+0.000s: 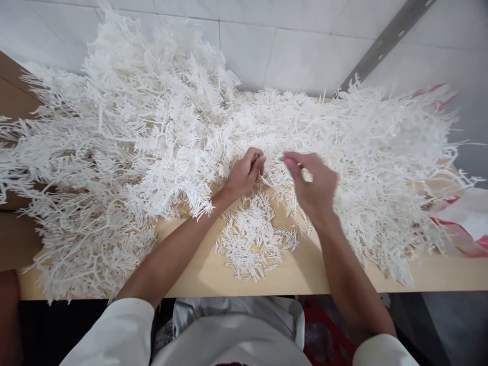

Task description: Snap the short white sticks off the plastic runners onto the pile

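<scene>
My left hand (247,172) is closed in front of the middle of a big heap of white branched plastic sprigs (183,112); its curled fingers hide what they grip. To its right, my right hand (310,180) is raised above the heap with thumb and forefinger pinched together. It is slightly blurred, and anything between the fingertips is too small to make out. Below and between the hands, a small pile of short white plastic sticks (253,239) lies loose on the wooden table (198,259).
More sprigs (385,173) spread over the right side of the table, beside a red and white plastic bag (463,223). Brown cardboard (17,239) stands at the left. Behind the heap rises a tiled wall (305,56) with a slanted metal bar (385,43).
</scene>
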The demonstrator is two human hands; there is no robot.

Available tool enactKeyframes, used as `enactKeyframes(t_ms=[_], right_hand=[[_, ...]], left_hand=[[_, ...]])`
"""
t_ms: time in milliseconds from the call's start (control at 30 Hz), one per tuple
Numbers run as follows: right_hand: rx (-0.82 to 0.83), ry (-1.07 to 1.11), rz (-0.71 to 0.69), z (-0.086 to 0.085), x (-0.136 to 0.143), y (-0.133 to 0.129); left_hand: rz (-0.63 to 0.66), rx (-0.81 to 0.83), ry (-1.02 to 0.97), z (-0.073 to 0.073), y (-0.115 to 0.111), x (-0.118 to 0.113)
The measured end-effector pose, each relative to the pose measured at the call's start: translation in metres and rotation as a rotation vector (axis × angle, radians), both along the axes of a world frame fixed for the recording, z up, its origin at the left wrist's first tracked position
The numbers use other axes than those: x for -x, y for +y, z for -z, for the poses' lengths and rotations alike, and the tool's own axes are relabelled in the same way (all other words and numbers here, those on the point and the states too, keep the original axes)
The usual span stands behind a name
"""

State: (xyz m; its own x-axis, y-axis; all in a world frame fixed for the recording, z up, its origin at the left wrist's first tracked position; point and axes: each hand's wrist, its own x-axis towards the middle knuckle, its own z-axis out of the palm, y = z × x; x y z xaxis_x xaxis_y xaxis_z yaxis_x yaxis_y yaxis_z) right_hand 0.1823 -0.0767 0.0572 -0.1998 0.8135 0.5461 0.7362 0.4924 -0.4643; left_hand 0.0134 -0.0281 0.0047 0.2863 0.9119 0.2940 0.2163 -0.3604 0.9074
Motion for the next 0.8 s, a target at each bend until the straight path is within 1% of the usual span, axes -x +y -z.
enactKeyframes(t_ms=[167, 233, 300, 433, 533, 600, 733, 800], right_hand=[[0.016, -0.053, 0.013, 0.030, 0.005, 0.009], [0.013, -0.061, 0.045, 0.036, 0.005, 0.010], [0.040, -0.083, 0.033, 0.038, 0.005, 0.010], [0.099, -0.161, -0.031, 0.036, 0.004, 0.007], [0.078, -0.188, -0.058, 0.035, 0.005, 0.006], [0.028, -0.196, -0.078, 0.035, 0.006, 0.006], [-0.159, -0.240, -0.045, 0.037, 0.006, 0.007], [-0.227, -0.261, -0.039, 0.038, 0.004, 0.008]], left_hand=[[0.014, -0.061, 0.067, -0.003, -0.005, 0.000], [0.004, -0.062, 0.111, -0.003, -0.006, 0.000], [-0.014, -0.061, 0.130, -0.003, -0.005, -0.001], [-0.031, -0.056, 0.093, -0.001, -0.003, 0.000], [-0.033, -0.059, 0.098, 0.000, -0.001, 0.000], [-0.024, -0.064, 0.116, -0.001, -0.002, 0.000], [0.003, -0.062, 0.139, -0.005, -0.008, -0.003], [0.008, -0.058, 0.162, -0.006, -0.010, -0.005]])
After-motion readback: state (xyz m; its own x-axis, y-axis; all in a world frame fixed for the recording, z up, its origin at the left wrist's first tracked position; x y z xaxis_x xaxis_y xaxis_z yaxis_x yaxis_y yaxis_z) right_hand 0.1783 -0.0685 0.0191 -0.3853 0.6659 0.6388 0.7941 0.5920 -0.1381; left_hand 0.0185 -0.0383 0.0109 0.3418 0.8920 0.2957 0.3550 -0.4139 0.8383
